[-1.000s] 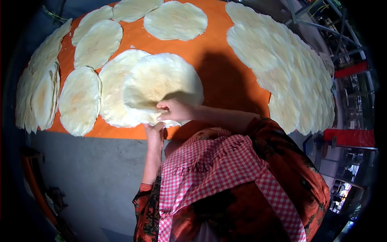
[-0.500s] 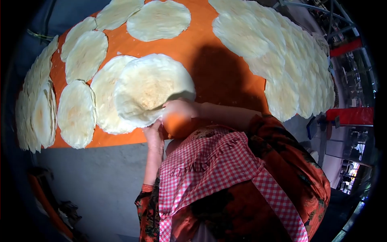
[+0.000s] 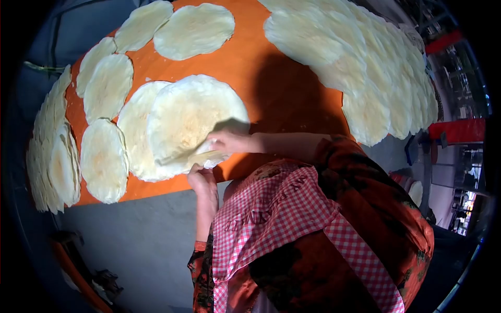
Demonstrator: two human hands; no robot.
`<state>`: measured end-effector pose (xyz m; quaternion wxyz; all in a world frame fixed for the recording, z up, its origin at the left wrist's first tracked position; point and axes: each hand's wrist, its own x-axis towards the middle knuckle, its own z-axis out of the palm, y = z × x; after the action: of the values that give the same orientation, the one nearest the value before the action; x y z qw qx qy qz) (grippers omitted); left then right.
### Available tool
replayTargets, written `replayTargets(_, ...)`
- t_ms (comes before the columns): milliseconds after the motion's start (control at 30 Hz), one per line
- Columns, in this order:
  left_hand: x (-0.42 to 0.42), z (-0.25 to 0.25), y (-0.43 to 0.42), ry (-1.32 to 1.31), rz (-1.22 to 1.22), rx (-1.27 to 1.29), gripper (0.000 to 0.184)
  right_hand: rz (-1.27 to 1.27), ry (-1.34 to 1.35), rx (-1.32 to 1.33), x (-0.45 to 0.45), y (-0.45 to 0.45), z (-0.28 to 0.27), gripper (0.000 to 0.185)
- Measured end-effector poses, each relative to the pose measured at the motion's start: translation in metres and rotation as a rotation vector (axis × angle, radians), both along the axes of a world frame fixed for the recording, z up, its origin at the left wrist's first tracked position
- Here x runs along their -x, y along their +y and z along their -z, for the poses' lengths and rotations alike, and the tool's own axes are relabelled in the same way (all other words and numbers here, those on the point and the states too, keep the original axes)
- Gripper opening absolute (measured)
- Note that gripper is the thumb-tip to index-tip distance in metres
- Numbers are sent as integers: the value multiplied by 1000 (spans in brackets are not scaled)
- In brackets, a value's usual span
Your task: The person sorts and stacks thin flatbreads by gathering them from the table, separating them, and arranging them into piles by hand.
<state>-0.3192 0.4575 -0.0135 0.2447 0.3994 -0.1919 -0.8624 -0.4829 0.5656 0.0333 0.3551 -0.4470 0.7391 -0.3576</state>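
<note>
A large, round, pale flatbread (image 3: 195, 112) with a browned middle lies on the orange table covering (image 3: 292, 99). Its near edge is lifted and folded over. My right hand (image 3: 229, 141) reaches in from the right, fingers closed on the folded part. Below it, at the table's front edge, my left hand (image 3: 202, 179) pinches the rim. The fingertips of both hands are partly hidden by the bread. Under this flatbread, to the left, another round flatbread (image 3: 136, 125) shows in part.
More flatbreads (image 3: 104, 159) lie to the left, some stacked, with overlapping ones (image 3: 49, 156) at the far left. Two flatbreads (image 3: 195, 31) are at the back. Many overlapping flatbreads (image 3: 355, 68) cover the right side. A red object (image 3: 456, 130) stands beyond the table at right.
My right hand has drawn the near edge of the flatbread inward, so a folded flap now shows. My left hand has stayed at the rim. The view has shifted slightly.
</note>
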Motion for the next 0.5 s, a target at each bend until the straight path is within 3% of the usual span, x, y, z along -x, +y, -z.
replayTargets(33,-3,11,-5,16,37,-44,48,-48,44,40,-3,3,-10,26)
replayTargets(67,7,-22,7,-59,-26,38,47,-99,87,80,-8,7,-17,28)
replayTargets(133,7,-20,8,-41,-20,67,46,-153,170,95,-12,9,-13,36)
replayTargets(333,11,-29,14,-42,-29,103,42,-182,326,205,-15,7,-1,32)
replayTargets(433,7,-29,16,-33,0,148,42,-48,-65,19,-8,-1,15,29)
replayTargets(500,7,-35,25,-82,26,187,43,-86,92,65,-8,1,5,29)
